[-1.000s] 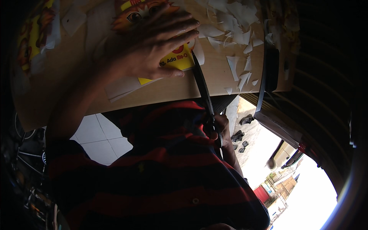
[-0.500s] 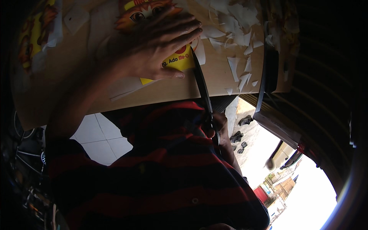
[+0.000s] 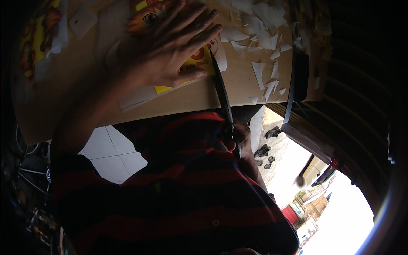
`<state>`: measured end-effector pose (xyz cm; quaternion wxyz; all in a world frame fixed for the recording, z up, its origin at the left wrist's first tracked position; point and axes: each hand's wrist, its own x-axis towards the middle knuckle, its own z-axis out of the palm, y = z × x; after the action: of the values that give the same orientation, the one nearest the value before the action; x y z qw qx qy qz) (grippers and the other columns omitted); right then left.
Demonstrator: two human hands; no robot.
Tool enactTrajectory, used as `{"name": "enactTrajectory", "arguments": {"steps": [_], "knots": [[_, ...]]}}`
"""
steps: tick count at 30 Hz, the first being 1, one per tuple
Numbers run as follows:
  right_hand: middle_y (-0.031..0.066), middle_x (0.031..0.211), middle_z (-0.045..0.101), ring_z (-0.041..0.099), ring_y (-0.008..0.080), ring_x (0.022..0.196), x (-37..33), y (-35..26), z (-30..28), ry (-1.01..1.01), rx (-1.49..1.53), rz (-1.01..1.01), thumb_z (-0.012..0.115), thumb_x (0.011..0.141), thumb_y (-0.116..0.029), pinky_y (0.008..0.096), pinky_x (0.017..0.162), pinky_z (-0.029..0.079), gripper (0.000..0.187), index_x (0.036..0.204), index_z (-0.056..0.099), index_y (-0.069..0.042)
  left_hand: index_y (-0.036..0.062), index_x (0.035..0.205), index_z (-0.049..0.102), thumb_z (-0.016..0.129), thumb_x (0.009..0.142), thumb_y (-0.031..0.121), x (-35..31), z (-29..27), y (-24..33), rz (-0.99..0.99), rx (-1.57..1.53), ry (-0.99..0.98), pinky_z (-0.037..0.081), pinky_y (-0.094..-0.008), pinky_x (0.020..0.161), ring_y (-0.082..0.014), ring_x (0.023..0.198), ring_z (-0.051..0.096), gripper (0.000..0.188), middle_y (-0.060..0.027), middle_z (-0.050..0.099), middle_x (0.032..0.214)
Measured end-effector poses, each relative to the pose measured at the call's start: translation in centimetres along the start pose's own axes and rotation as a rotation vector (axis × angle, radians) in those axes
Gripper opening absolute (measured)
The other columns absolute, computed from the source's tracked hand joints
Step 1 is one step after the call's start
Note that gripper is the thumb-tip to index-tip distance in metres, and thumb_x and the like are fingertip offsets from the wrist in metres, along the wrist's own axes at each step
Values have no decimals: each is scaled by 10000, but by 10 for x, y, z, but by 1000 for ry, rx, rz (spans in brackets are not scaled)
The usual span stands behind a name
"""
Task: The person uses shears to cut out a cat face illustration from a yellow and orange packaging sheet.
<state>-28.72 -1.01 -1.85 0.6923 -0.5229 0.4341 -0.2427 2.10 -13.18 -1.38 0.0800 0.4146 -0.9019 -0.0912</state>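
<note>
My left hand (image 3: 174, 55) lies with fingers spread over a printed sticker sheet (image 3: 160, 89), yellow with an orange cartoon animal. It hides much of the print. My right hand (image 3: 242, 134), low and close to my body at the table's near edge, is closed round the handle of long dark scissors (image 3: 222, 91). The scissors point away from me, their tip touching or just over the sheet's right edge, beside my left fingers. Whether the blades are parted is too dark to tell.
White paper scraps (image 3: 265, 34) litter the right side of the brown tabletop (image 3: 85, 108). More yellow cut-outs (image 3: 40, 40) lie at the far left. A long dark object (image 3: 300, 78) runs along the right edge. Shoes (image 3: 273, 132) stand on the ground beyond.
My left fingers have spread a little wider and shifted slightly left. The scissors and my right hand have moved slightly left and away from me.
</note>
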Motion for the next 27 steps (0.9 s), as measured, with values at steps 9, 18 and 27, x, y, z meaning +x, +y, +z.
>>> {"name": "enactTrajectory", "arguments": {"steps": [9,18,27], "knots": [[-6,717,573,553,68,612,4,-2,4,52,-317,60,735,707,-647,227,548,425,631,857,581,-53,-18,1465,203,359,891,647,-1,5,-1,2,14,-2,40,-589,1157,-373,1442,131,893,-241,166,1539],[-1,700,579,563,71,613,4,5,14,88,-112,16,734,704,-648,235,550,435,636,870,585,-53,-15,1462,216,372,890,644,-2,11,0,-12,-42,62,52,-589,1156,-375,1437,153,886,-245,194,1530],[28,745,592,572,105,606,12,4,24,102,-115,-64,717,741,-610,255,536,435,602,848,561,-38,-66,1444,213,418,879,632,0,-2,8,-95,-49,21,83,-589,1158,-401,1423,184,921,-268,223,1512]]}}
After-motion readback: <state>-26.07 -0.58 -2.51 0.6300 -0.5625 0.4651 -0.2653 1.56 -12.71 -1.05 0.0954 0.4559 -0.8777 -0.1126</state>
